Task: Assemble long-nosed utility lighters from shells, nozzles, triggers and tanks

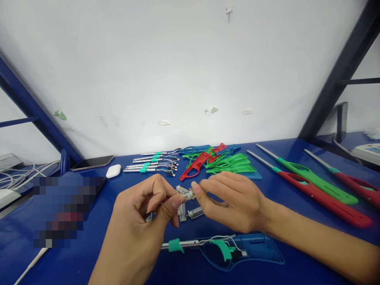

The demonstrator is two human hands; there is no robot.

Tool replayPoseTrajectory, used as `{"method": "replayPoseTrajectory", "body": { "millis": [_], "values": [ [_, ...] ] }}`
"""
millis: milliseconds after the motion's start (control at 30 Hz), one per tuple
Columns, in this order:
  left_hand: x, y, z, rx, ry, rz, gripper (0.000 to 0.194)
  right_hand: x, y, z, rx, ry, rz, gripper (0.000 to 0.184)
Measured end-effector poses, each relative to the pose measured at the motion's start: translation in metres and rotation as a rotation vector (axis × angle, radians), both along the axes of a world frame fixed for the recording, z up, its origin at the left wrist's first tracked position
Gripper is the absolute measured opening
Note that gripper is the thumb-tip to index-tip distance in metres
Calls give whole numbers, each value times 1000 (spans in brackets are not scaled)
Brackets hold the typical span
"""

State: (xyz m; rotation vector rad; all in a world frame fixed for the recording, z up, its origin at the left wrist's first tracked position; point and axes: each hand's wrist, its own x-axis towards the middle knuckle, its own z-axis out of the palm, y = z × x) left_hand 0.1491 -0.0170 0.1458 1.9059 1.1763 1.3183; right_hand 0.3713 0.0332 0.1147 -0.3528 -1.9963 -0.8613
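Observation:
My left hand (142,213) and my right hand (231,202) meet above the blue table (89,261), both pinching a small clear plastic tube (185,192) between fingertips. More clear tubes (191,213) lie on the table just under the hands. In front of me lies a half-assembled lighter: a blue shell half (258,249) with a teal trigger (224,249), thin wires and a metal tube with a teal collar (176,245).
Metal tubes with teal collars and wires (151,163) lie in a row behind the hands. A pile of green, red and blue shell halves (222,160) sits beside them. Finished long lighters (314,186) lie at right. A phone (92,162) and white earbud case (113,171) lie at left.

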Motion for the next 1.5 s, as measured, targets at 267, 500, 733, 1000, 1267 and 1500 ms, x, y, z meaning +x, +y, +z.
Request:
{"method": "replayPoseTrajectory", "body": {
  "millis": [267, 500, 733, 1000, 1267, 1500],
  "values": [
    [2, 2, -3, 167, 81, 41, 44, 2, 4, -1, -48, -20, 39, 20],
    [0, 1, 1, 351, 244, 116, 38, 6, 5, -1, -184, -33, 39, 16],
    [1, 1, 3, 341, 256, 108, 30, 7, 5, 2, -222, -22, 30, 18],
    [-1, 1, 12, 151, 97, 227, 4, 10, 6, 6, -178, 28, 19, 14],
    [4, 6, 12, 34, 53, 130, 16, 11, 3, 8, -154, 42, 6, 13],
    [5, 3, 6, -69, 41, 73, 38, 11, 4, 8, -153, 71, 13, 12]
  ]
}}
